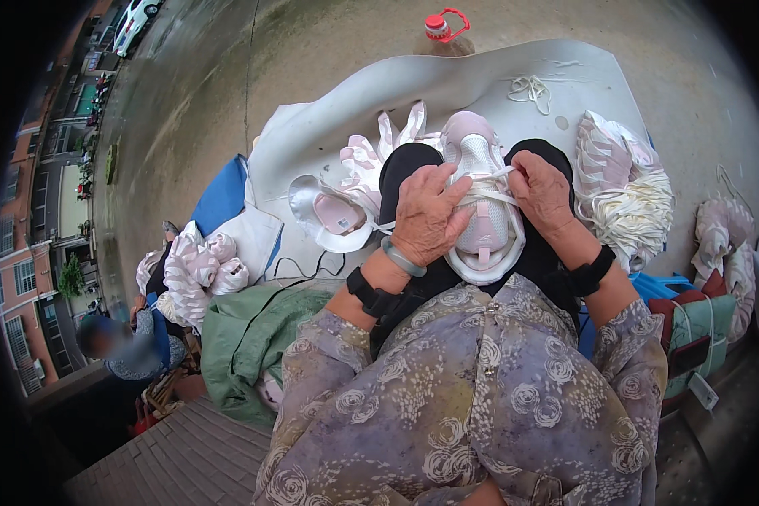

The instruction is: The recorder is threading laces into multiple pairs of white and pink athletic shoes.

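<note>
Across my lap lies a pink and white sneaker upper (pixel 472 139), with a mesh tongue (pixel 483 221) and its toe pointing away from me. A white shoelace (pixel 491 179) runs across its opening. My left hand (pixel 433 212) lies over the left side of the upper, its fingers bent and closed on the lace; part of the grip is hidden. On the right, my right hand (pixel 541 190) pinches the lace and draws it taut. Just left of my knee lies another upper (pixel 337 211), its pale inside showing.
More uppers (pixel 361 160) lie beyond my left knee on a grey-white sheet (pixel 312 126). To the right sit stacked uppers (pixel 607 156) and a bundle of white laces (pixel 632 211). A red-capped bottle (pixel 440 29) stands beyond. At left are a green cloth (pixel 253 337) and another person (pixel 139 350).
</note>
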Tool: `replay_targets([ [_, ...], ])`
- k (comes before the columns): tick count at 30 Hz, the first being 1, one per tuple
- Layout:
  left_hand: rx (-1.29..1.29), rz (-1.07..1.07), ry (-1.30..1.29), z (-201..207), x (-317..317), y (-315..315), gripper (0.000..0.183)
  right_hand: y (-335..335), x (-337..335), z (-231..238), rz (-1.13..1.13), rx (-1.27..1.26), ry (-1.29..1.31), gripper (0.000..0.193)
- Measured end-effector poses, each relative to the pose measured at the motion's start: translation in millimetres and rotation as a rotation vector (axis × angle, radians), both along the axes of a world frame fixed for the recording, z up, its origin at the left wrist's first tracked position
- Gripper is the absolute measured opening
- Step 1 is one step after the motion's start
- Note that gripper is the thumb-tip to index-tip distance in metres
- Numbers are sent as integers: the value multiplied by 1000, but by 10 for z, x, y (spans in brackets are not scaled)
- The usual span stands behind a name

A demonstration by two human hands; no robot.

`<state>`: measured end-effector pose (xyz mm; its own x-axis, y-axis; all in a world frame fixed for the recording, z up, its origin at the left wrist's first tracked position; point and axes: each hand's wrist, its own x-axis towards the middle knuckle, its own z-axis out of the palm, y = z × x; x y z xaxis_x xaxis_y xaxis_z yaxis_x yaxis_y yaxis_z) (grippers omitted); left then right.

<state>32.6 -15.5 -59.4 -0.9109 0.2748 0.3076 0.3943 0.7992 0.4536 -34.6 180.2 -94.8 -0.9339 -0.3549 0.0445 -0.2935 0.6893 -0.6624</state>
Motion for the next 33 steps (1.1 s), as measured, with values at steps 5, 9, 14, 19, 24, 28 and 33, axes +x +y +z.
replay_targets([
  [5,-24,-9,-57,-86,-8,113,36,-66,50,-4,-91,-270,296,20],
  [9,-10,-17,-121,-125,-37,135,38,-64,-13,119,-3,-113,338,23],
  [14,-19,-17,-217,-81,-55,146,41,-37,69,-9,-138,-249,321,19],
  [19,138,-16,-181,-90,-59,53,41,91,91,-68,108,-470,139,17],
  [24,86,-11,-191,-79,-58,52,40,144,37,-50,-86,-531,-188,17],
  [28,-30,-2,-159,-43,-61,112,41,107,59,-9,-78,-587,-271,21],
  [33,-129,-20,-141,-37,-52,161,42,89,-59,127,-55,-1028,-720,28],
])
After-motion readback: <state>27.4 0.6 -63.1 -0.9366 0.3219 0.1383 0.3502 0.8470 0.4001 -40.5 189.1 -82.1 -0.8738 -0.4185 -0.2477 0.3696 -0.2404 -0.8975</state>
